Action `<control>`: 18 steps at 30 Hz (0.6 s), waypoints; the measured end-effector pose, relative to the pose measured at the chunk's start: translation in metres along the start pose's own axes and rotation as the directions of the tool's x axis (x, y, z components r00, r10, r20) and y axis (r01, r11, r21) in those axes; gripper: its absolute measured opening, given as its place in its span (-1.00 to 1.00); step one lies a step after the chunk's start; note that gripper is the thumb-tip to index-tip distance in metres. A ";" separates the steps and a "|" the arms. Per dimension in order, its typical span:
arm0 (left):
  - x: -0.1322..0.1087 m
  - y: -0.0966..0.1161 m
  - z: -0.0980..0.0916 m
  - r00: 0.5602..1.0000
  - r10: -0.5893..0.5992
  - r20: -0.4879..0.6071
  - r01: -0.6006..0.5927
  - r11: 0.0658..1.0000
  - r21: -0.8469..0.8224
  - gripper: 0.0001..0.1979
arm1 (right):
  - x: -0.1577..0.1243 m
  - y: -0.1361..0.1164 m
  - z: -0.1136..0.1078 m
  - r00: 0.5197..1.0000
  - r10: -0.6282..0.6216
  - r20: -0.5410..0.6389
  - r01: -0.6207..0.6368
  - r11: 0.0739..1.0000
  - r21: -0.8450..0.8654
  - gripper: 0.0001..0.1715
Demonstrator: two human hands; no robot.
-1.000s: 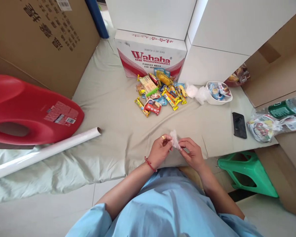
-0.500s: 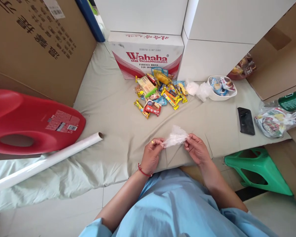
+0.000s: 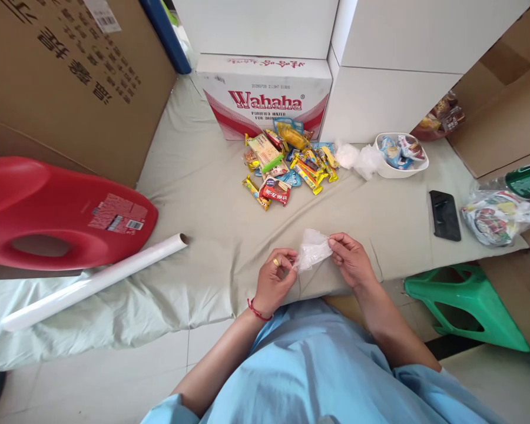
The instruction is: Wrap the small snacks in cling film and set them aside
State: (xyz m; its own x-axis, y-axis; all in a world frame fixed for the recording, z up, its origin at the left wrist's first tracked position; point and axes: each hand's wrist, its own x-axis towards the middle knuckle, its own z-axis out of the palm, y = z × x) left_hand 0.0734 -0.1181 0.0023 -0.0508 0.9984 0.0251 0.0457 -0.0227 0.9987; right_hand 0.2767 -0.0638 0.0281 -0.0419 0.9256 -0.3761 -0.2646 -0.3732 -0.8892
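Observation:
Both hands pinch a small clear plastic bag (image 3: 311, 249) just above the cloth-covered surface (image 3: 203, 194), close to my body. My left hand (image 3: 274, 280) grips the bag's left edge with closed fingers; it wears a ring and a red string bracelet. My right hand (image 3: 351, 259) pinches the right edge. Beyond the hands lies a pile of wrapped snacks (image 3: 287, 165) in yellow, red and blue packets.
A white bowl (image 3: 401, 168) with packets stands at the back right, crumpled clear bags (image 3: 357, 159) beside it. A black phone (image 3: 444, 215), a white paper roll (image 3: 92, 282), a red plastic stool (image 3: 48, 212), a green stool (image 3: 463, 303), a Wahaha carton (image 3: 265, 94) and cardboard boxes (image 3: 62, 76) surround the surface.
The crumpled bag has been pulled open and spread between my two hands, which moved apart and then slightly back together. The camera view shifted a little.

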 end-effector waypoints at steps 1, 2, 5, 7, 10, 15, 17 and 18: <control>0.000 -0.001 -0.001 1.000 -0.024 -0.019 0.023 0.999 -0.031 -0.76 | 0.000 -0.001 0.000 1.000 0.026 0.005 -0.026 0.998 0.063 -0.63; 0.000 -0.003 -0.001 0.998 -0.050 -0.042 0.047 0.997 -0.064 -0.75 | -0.001 -0.002 -0.001 0.999 0.050 0.018 -0.052 0.992 0.113 -0.63; 0.000 -0.007 0.000 0.987 -0.106 -0.117 0.091 0.988 -0.126 -0.78 | -0.003 -0.004 -0.001 0.996 0.066 0.067 -0.076 0.984 0.159 -0.64; 0.000 -0.007 0.001 0.986 -0.106 -0.125 0.095 0.991 -0.092 -0.76 | -0.004 -0.002 0.000 0.995 0.042 0.087 -0.051 0.993 0.104 -0.64; -0.001 -0.003 0.002 0.997 -0.062 -0.035 0.065 0.994 0.084 -0.90 | -0.004 0.004 0.001 0.996 0.008 0.086 -0.002 0.998 -0.070 -0.61; -0.002 0.004 0.003 0.989 0.124 0.078 -0.143 0.932 0.332 -0.91 | 0.001 0.014 -0.002 0.967 -0.252 0.034 0.235 0.835 -0.498 -0.62; -0.003 0.004 0.004 0.975 0.191 0.111 -0.221 0.883 0.414 -0.91 | 0.003 0.015 -0.003 0.940 -0.327 0.100 0.316 0.720 -0.618 -0.69; -0.003 0.004 0.004 0.969 0.214 0.122 -0.246 0.859 0.450 -0.90 | 0.005 0.014 -0.003 0.931 -0.336 0.143 0.346 0.685 -0.641 -0.75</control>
State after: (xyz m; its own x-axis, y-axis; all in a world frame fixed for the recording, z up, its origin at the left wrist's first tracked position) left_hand 0.0781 -0.1210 0.0059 0.0817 0.9692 0.2324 0.5007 -0.2416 0.8312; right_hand 0.2761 -0.0649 0.0129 -0.0883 0.9960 -0.0143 0.4223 0.0244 -0.9061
